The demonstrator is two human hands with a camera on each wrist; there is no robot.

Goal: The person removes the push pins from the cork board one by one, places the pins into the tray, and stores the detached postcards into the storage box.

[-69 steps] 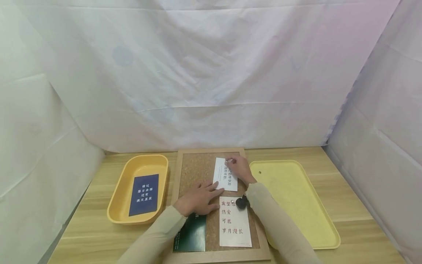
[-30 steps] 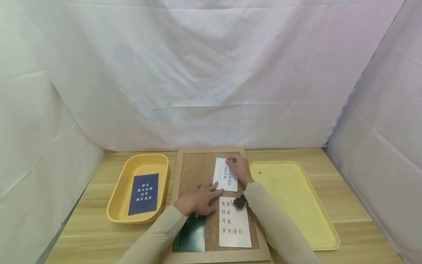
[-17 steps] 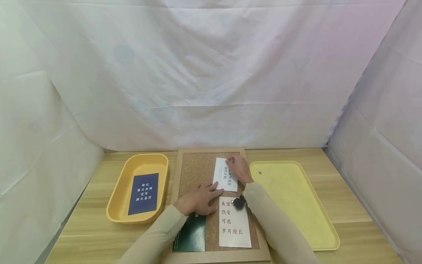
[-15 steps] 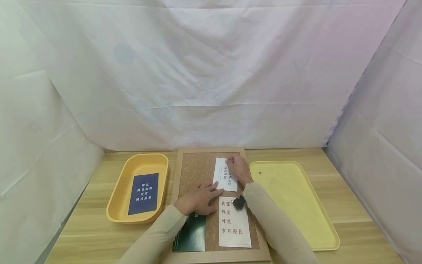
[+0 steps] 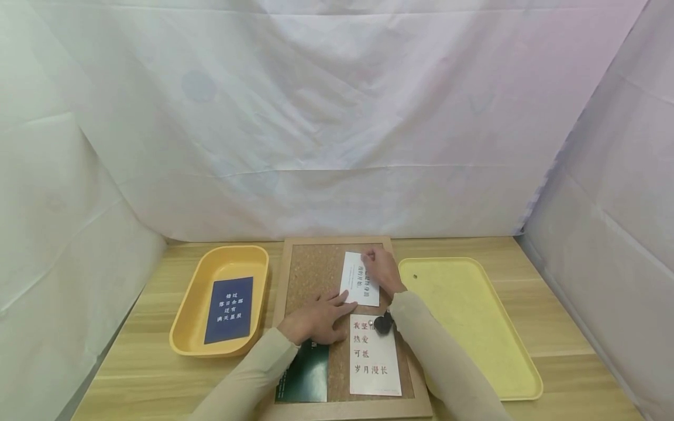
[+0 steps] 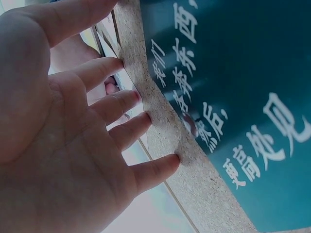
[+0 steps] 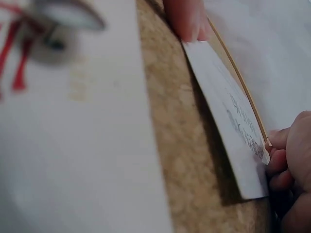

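Note:
On the framed cork board point(image 5: 313, 269) lies a white card point(image 5: 351, 283) with dark writing. Spread fingers of my left hand point(image 5: 318, 316) press its near left corner; the palm spans the board. My right hand point(image 5: 383, 270) pinches a thumbtack at the card's upper part, and its curled fingers hide the tack. In the right wrist view the card's near edge stands slightly off the cork. Below, a card with red writing point(image 5: 375, 374) bears a silver thumbtack point(image 5: 371, 322). A dark green card point(image 6: 233, 97), also tacked, lies under my left forearm.
A yellow-orange tray point(image 5: 181, 327) on the left holds a dark blue card point(image 5: 229, 310). To the right lies a flat yellow tray point(image 5: 474, 327) with one small dark object point(image 5: 415, 276) near its far left corner. White cloth point(image 5: 337, 117) encloses the wooden table point(image 5: 568, 351).
A silvery glint at my right fingertips, seen 2.3 s ago, is now covered by the fingers. The right wrist has shifted slightly; the left hand and the cards stay in place.

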